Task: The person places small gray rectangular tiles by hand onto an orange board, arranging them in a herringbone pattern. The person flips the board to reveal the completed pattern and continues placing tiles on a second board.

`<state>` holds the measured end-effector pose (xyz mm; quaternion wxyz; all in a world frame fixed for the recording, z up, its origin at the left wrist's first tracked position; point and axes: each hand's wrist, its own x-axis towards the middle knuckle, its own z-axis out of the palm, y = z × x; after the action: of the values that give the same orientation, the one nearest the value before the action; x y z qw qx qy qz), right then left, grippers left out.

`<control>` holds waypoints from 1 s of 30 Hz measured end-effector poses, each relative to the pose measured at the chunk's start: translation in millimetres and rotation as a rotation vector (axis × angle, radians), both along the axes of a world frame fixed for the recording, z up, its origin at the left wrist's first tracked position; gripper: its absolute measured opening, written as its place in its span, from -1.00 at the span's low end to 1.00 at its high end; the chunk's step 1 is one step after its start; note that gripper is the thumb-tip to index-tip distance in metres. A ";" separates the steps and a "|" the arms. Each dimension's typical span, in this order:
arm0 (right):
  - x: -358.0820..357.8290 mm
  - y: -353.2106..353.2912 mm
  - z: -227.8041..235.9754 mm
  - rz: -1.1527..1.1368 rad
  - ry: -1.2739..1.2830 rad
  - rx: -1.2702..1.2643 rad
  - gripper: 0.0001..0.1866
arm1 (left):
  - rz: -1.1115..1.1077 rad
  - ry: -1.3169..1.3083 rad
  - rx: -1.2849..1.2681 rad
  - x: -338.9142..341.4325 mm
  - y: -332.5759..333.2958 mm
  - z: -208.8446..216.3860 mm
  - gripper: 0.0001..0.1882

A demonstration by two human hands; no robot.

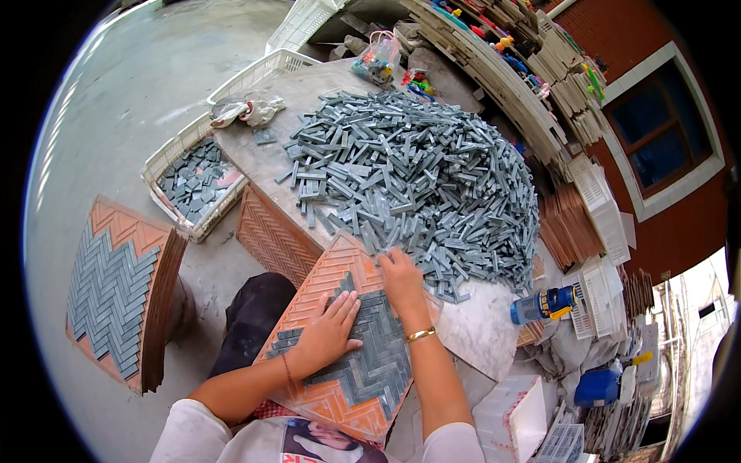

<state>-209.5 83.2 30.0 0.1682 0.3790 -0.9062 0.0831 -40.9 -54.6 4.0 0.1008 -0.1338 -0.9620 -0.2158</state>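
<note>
A worker lays slim grey strips into a herringbone, both bare hands on an orange grooved tray [324, 279] that slants between the lap and the near edge of a pale stone tabletop [485, 328]. The left hand [330, 333] lies flat with fingers spread across the laid strips [378, 328], its grip released and clasping nothing. The right hand [401, 282] bends its fingers at the tray's far edge, beside the loose heap of strips [417, 185]; whether its grip pinches a strip cannot be made out, since the fingertips are hidden

Grey fills the middle of the tray, while bare orange grooves show toward the far left and along the near end. Good work here, by the look of it, means matching each strip's slant to its groove, seating the end snugly against its neighbour, and pressing it flat before reaching for another. The flat left palm seems well placed to steady the finished rows; too hard a sideways push could lift or skew strips at the ragged border. Chipped pieces are best passed over

To the left, a tray-topped stack [112, 297] wears a similar grey zigzag, near a white crate [148, 171] of small grey pieces
</note>
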 end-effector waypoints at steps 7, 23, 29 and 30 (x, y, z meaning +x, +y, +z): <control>3.9 -9.4 6.3 -0.001 0.011 -0.128 -0.82 | -0.164 -0.132 0.095 67.6 -16.5 20.9 -0.28; 122.5 -52.3 8.6 0.217 -0.855 -0.417 -0.82 | 0.269 0.054 0.494 100.1 -95.5 -1.3 -0.57; 118.6 -55.0 8.6 0.291 -0.765 -0.371 -0.85 | 0.264 0.158 0.504 77.6 -82.9 0.2 -0.57; 117.4 -56.4 9.3 0.281 -0.793 -0.365 -0.86 | 0.282 0.151 0.496 75.9 -82.3 1.4 -0.61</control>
<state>-92.1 26.8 39.3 -0.1405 0.4013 -0.8110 0.4018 34.9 -136.8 5.4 0.2306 0.0145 -0.8788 -0.4176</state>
